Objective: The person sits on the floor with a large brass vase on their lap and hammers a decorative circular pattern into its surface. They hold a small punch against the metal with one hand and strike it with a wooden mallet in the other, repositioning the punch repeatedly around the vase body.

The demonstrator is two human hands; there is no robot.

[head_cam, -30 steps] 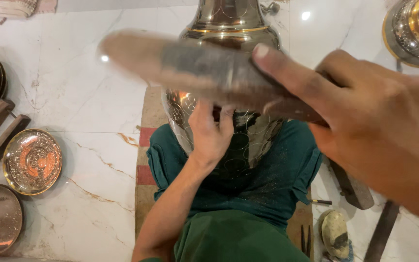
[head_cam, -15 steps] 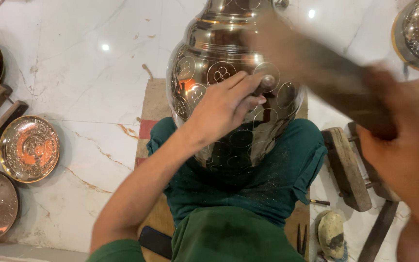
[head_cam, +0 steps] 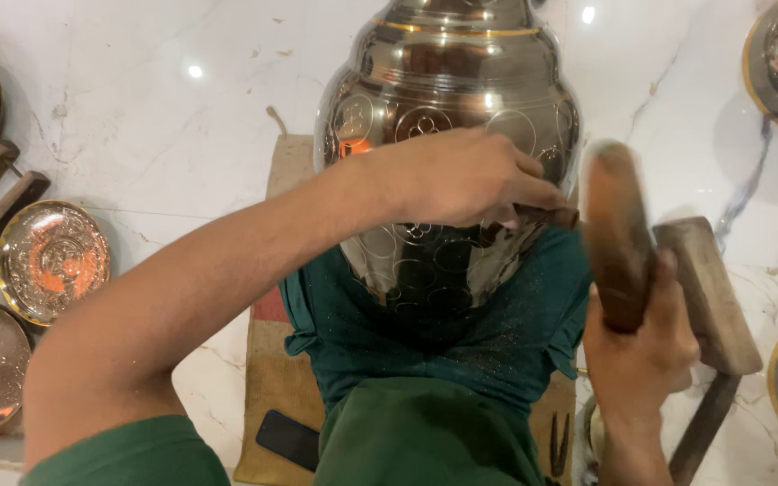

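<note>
— Against the belly of the big engraved metal vase (head_cam: 447, 81), what does the left hand (head_cam: 461, 175) hold?

— A thin dark punch (head_cam: 547, 214), its fingers (head_cam: 533, 191) clamped together on it, the tip sticking out rightward just beside the wooden mallet (head_cam: 616, 236).

— And the right hand (head_cam: 637, 346)?

— Its fingers are wrapped tight round the mallet's lower end, head upright, blurred.

— Where does the vase sit?

— Tilted on the lap, on green cloth (head_cam: 434, 342), over a burlap mat (head_cam: 274, 387) on the marble floor (head_cam: 164, 117).

— Around it?

— Engraved round plates (head_cam: 51, 261) lie left; a wooden stool (head_cam: 709, 288) stands right, behind the mallet; a dark phone (head_cam: 288, 438) rests on the mat.
</note>
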